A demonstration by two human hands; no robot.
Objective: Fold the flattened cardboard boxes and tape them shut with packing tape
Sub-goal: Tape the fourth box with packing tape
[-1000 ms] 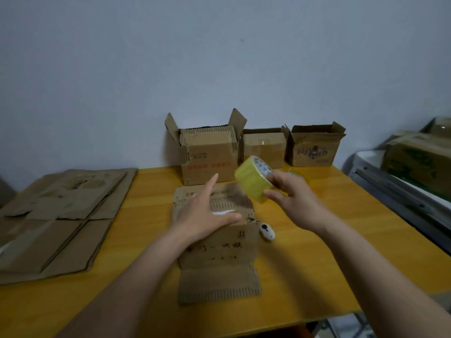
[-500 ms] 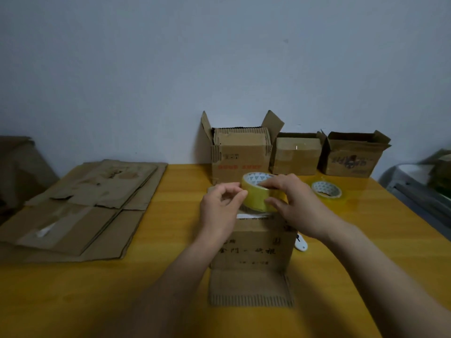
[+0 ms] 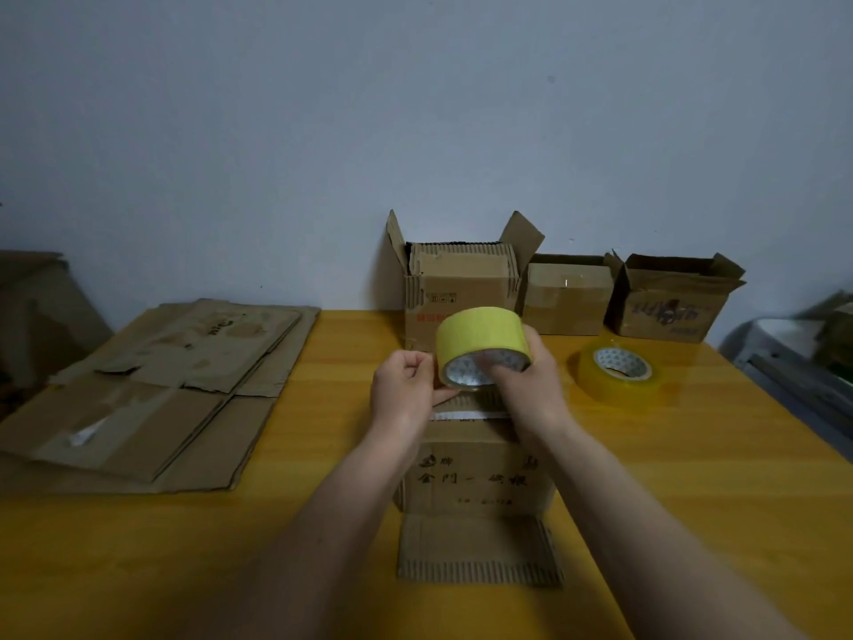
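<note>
A plain pale grey-blue wall (image 3: 323, 131) backs a yellow wooden table (image 3: 692, 478), seen from a head-worn camera looking forward and down.

At the centre of the table stands a small brown cardboard box (image 3: 477, 478) with dark printed characters on its near side. One corrugated flap (image 3: 480, 552) lies flat on the table toward the viewer. A pale strip runs across the box's top.

Two bare forearms reach in from the bottom edge and partly cover the box. Above the box, the right hand (image 3: 531, 385) grips a yellow roll of packing tape (image 3: 482, 344), fingers curled around its right side and across its patterned core. The left hand (image 3: 406, 390) sits just left of the roll with fingers curled in, thumb and fingertips pinched at the roll's edge; whether it holds the tape's loose end cannot be told.

To the right, near the hands, a second tape roll (image 3: 618, 374), clear yellowish, lies flat on the table.

Along the wall stand three more cardboard boxes: an open-flapped box (image 3: 461, 288) partly hidden behind the held roll, a closed box (image 3: 570, 297), and an open box with dark print (image 3: 674, 302).

On the table's left side lies a stack of flattened cardboard (image 3: 152, 399).

At the far right edge, dim shapes show, too dark to tell.
</note>
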